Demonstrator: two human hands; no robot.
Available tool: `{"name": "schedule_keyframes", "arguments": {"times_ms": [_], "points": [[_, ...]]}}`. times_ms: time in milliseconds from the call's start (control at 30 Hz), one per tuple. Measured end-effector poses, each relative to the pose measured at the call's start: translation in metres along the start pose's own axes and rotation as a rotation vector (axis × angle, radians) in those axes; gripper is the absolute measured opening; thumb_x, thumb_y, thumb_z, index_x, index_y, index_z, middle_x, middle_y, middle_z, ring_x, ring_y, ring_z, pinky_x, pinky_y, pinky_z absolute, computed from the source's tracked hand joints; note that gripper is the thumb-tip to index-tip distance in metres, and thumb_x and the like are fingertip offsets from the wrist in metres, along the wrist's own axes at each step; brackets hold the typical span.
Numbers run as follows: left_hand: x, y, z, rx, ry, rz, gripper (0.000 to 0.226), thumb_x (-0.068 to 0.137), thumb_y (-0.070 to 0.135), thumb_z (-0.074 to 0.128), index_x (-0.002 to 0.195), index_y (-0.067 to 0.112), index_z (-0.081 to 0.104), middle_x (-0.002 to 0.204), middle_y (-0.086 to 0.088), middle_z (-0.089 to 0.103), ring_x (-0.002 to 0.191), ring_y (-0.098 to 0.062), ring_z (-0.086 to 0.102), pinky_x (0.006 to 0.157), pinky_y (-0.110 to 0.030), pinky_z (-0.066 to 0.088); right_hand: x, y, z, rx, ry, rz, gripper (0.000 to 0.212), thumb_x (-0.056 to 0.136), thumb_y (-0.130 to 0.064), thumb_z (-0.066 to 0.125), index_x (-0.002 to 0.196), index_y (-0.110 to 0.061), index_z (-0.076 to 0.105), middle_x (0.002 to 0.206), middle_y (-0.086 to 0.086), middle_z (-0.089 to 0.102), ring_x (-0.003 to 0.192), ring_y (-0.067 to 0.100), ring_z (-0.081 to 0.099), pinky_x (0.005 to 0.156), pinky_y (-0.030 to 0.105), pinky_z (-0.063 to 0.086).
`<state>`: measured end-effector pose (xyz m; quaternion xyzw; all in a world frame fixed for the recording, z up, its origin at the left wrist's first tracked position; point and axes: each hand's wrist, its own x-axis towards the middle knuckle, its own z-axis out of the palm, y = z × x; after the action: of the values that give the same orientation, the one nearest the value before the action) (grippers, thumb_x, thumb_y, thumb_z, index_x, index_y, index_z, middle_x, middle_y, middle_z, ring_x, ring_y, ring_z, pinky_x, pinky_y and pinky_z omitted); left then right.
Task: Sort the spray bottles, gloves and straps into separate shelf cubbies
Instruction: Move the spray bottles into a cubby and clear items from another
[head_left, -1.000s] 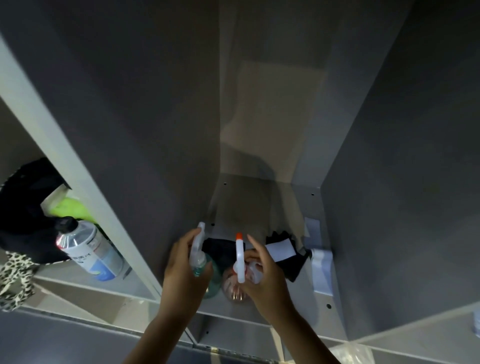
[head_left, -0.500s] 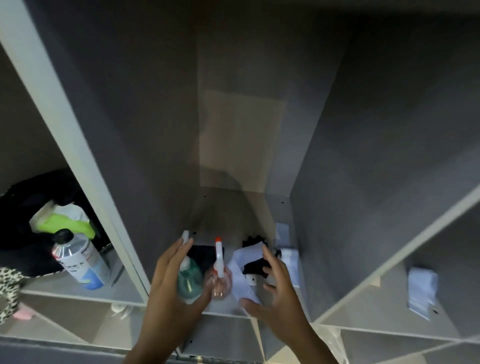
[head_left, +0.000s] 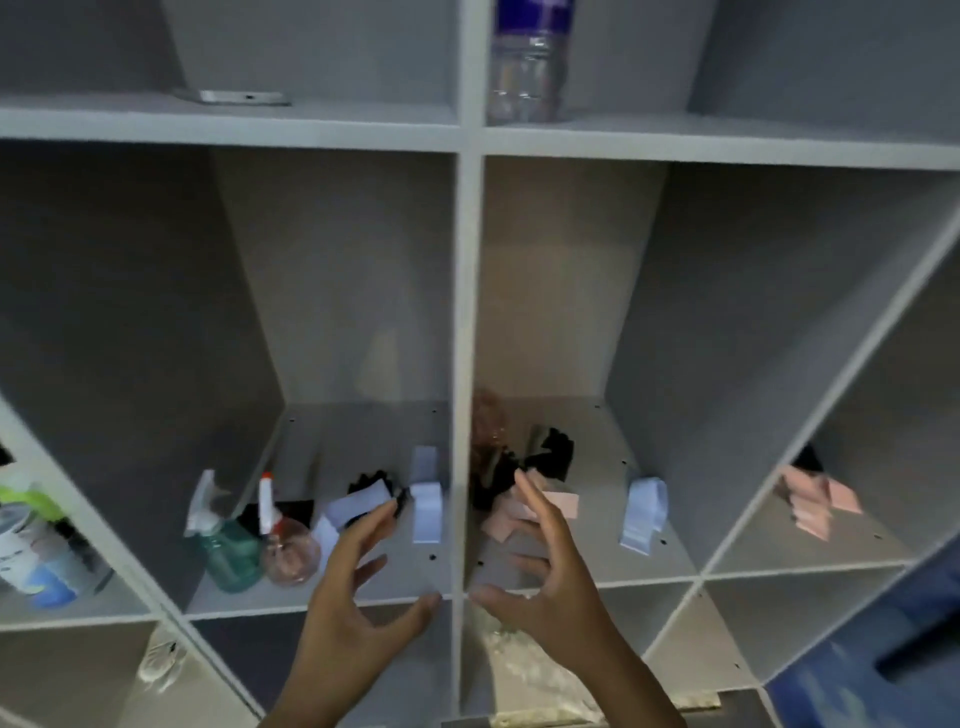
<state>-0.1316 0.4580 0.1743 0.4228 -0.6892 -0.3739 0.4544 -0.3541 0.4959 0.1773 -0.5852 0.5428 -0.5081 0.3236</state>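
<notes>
A green spray bottle (head_left: 224, 540) and a pink spray bottle (head_left: 284, 540) stand side by side at the front left of the middle-left cubby. Behind them lie black gloves with white tags (head_left: 363, 501) and a pale blue strap (head_left: 427, 509). My left hand (head_left: 358, 618) hovers open in front of that cubby's right side. My right hand (head_left: 540, 587) is open at the front of the neighbouring cubby, which holds black gloves (head_left: 545, 457), pink-tagged pieces (head_left: 556, 506) and another pale blue strap (head_left: 644, 512).
The shelf divider (head_left: 462, 395) stands between my hands. A far-right cubby holds pink pieces (head_left: 815, 504). A far-left cubby holds a can (head_left: 31, 545) and a lime item. A clear bottle (head_left: 527, 62) stands on the upper shelf. A blue bin (head_left: 872, 670) is at lower right.
Both hands let go of the two spray bottles and drew back and to the right. The view pulled back, so several cubbies now show.
</notes>
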Motion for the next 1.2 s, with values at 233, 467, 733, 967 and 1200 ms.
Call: {"name": "schedule_keyframes", "arguments": {"times_ms": [233,467,733,967,1200], "points": [[0.004,0.047,0.105,-0.115,-0.109,-0.012,0.085,0.072,0.028,0.087,0.142,0.04,0.04,0.145,0.027,0.046,0.133,0.002,0.047,0.102,-0.036,0.05,-0.026,0.011,-0.112,0.014,0.103,0.017,0.101,0.07,-0.041,0.09,0.147,-0.058,0.027,0.15,-0.03,0.034,0.135,0.002,0.045,0.106,0.035,0.05],[0.04,0.059,0.153,-0.151,-0.119,-0.019,0.086,0.076,0.01,0.083,0.141,0.047,0.041,0.145,0.026,0.048,0.135,0.0,0.046,0.104,-0.032,0.046,-0.004,0.02,-0.157,0.02,0.104,0.03,0.1,0.071,-0.039,0.089,0.146,-0.06,0.026,0.147,-0.038,0.031,0.135,0.0,0.043,0.107,0.039,0.048],[0.093,0.035,0.182,-0.3,0.0,-0.082,0.082,0.076,0.009,0.08,0.141,0.041,0.043,0.142,0.017,0.053,0.131,-0.002,0.052,0.102,-0.035,0.048,0.078,0.038,-0.176,-0.034,-0.057,0.01,0.092,0.074,-0.033,0.088,0.145,-0.057,0.034,0.155,-0.022,0.032,0.13,-0.004,0.046,0.089,0.015,0.05],[0.132,-0.002,0.204,-0.363,0.058,-0.15,0.088,0.069,0.024,0.088,0.14,0.047,0.042,0.143,0.017,0.051,0.132,-0.001,0.049,0.101,-0.031,0.047,0.15,0.067,-0.185,-0.154,-0.221,0.052,0.092,0.072,-0.038,0.088,0.141,-0.064,0.031,0.15,-0.033,0.032,0.132,-0.003,0.044,0.1,0.029,0.051],[0.17,-0.046,0.236,-0.37,0.242,-0.256,0.084,0.072,-0.01,0.08,0.139,0.026,0.045,0.129,0.018,0.061,0.121,0.011,0.052,0.081,-0.007,0.052,0.233,0.118,-0.169,-0.261,-0.451,0.043,0.091,0.077,-0.014,0.085,0.127,-0.07,0.033,0.147,-0.012,0.043,0.121,-0.018,0.045,0.091,0.011,0.05]]}}
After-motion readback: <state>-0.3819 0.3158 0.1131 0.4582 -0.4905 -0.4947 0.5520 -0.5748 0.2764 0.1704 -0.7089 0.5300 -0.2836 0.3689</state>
